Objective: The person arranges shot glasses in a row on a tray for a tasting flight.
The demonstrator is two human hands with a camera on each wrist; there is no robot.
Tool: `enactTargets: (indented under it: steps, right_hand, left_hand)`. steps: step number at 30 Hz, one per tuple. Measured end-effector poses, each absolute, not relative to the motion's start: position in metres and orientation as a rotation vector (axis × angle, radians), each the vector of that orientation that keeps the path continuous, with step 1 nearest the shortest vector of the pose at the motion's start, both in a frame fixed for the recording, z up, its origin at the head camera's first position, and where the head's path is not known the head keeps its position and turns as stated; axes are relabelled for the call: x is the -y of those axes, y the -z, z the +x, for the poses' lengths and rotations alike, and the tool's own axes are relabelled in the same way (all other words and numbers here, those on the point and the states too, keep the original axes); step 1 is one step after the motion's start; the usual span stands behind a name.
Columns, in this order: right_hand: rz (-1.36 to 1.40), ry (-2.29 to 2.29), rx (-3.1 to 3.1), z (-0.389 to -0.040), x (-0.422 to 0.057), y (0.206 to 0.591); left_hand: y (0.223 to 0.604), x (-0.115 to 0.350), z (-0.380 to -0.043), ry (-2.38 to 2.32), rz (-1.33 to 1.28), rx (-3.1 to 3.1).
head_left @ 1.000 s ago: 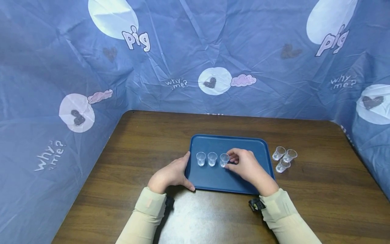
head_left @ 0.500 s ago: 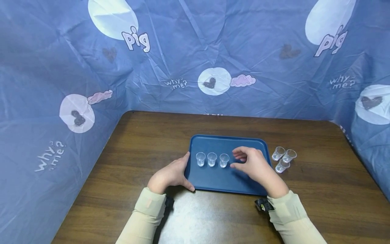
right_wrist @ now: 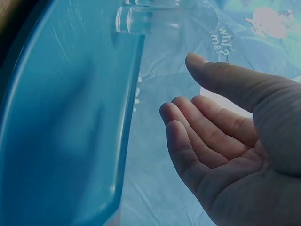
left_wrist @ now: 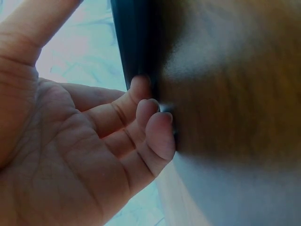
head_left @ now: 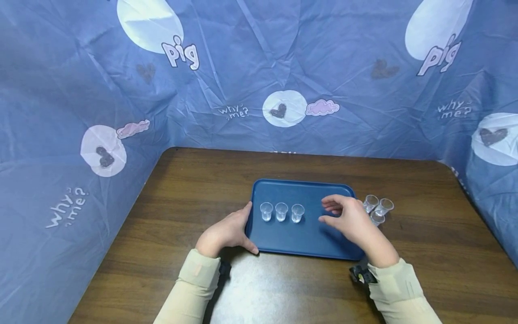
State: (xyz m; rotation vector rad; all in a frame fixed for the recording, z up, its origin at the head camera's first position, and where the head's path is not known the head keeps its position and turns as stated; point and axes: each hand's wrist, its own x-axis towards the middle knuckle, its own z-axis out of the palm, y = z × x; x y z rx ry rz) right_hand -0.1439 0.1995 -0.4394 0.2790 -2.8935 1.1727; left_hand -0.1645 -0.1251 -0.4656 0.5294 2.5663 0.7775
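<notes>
A blue rectangular tray (head_left: 303, 238) lies on the table. Three small clear cups stand upright in a row on it: a left cup (head_left: 266, 212), a middle cup (head_left: 281, 212) and a right cup (head_left: 297, 213). My left hand (head_left: 227, 230) rests at the tray's near left corner, thumb spread along the front edge and fingers against the left side. Over the tray's right part hovers my right hand (head_left: 351, 220), holding nothing, thumb and fingers apart. In the right wrist view its relaxed fingers (right_wrist: 207, 127) are apart from the tray (right_wrist: 61, 141).
Beyond the tray's right edge, three more clear cups (head_left: 383, 208) stand close together on the brown wooden table (head_left: 421, 243), partly hidden by the right hand. A blue printed cloth (head_left: 226, 81) hangs behind and along both sides of the table.
My right hand has let go of the right cup in the row and moved rightward, away from it. That cup stays standing on the tray. My left hand keeps its place at the corner.
</notes>
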Motion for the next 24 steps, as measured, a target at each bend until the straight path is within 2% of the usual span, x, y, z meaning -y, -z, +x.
enactTargets:
  steps: [24]
  right_hand:
    - [0.223, -1.082, 2.794, -0.128, -0.231, 0.427]
  left_hand:
    - [0.465, 0.126, -0.163, -0.782, 0.53, -2.566]
